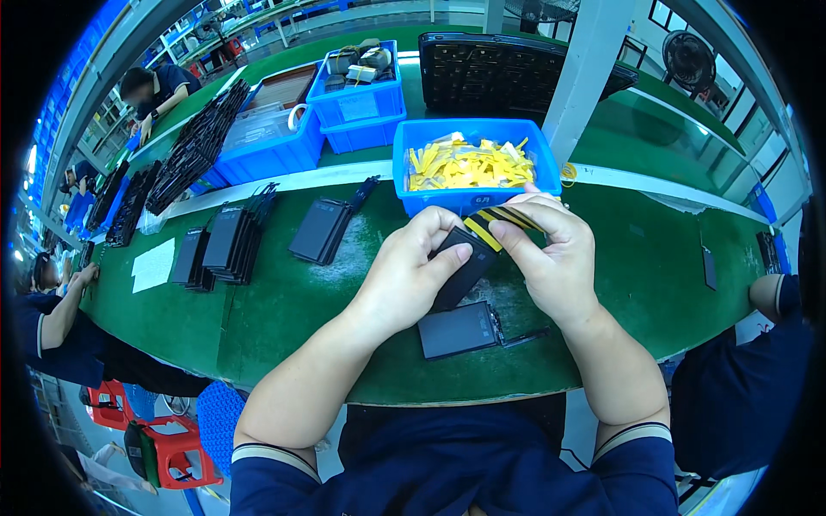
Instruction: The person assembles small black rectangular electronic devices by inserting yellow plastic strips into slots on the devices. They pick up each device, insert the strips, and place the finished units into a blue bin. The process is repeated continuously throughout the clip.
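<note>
My left hand [406,273] grips a flat black rectangular pack [462,279], which looks like a battery, with the thumb across its face. My right hand [557,251] pinches a yellow-and-black striped strip [509,215] between thumb and fingers. The strip meets the pack's upper end, where the two hands come close together. Below them, on the green table [370,361], lies another flat black pack [456,330] with a thin dark lead at its right end. Just beyond my hands, a blue bin [403,182] holds many yellow strips [469,163].
Black packs stand in stacks [320,230] [231,242] to the left, beside white paper [155,265]. Further back are blue crates [357,107], a black tray [490,73] and a metal post [585,77]. A single black piece [708,268] lies at right. Co-workers sit on both sides.
</note>
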`<state>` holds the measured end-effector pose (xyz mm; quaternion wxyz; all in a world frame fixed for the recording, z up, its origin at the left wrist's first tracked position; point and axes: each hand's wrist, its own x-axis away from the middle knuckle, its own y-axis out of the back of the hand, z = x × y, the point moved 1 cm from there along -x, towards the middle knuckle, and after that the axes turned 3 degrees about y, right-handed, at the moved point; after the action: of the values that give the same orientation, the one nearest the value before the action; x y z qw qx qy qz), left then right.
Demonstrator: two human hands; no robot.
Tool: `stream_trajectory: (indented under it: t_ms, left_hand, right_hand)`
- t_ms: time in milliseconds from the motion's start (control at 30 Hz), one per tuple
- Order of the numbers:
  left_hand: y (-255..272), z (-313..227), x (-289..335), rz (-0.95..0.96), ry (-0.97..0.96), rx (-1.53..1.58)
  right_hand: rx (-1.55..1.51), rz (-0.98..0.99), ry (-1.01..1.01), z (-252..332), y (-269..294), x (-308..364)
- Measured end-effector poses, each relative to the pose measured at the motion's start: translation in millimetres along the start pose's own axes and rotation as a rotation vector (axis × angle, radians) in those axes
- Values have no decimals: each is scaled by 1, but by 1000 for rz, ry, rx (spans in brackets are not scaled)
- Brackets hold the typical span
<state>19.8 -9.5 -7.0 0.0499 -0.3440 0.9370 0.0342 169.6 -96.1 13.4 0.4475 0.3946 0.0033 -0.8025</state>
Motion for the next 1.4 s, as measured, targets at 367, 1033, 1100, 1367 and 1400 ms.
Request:
stream_trajectory:
  t_ms: [367, 1033, 1100, 1367, 1400]
  left_hand:
    - [1, -1, 1, 42, 55, 81]
    - [-2, -13, 7, 13, 19, -304]
    - [1, -9, 6, -12, -12, -278]
    - [9, -5, 0, -124, -107, -188]
    - [10, -6, 0, -115, -110, -217]
  right_hand:
    - [-18, 78, 27, -2, 2, -1]
    - [295, 21, 313, 2, -4, -1]
    - [321, 37, 318, 4, -1, -2]
    - [546, 55, 562, 15, 6, -4]
    - [543, 71, 546, 19, 8, -4]
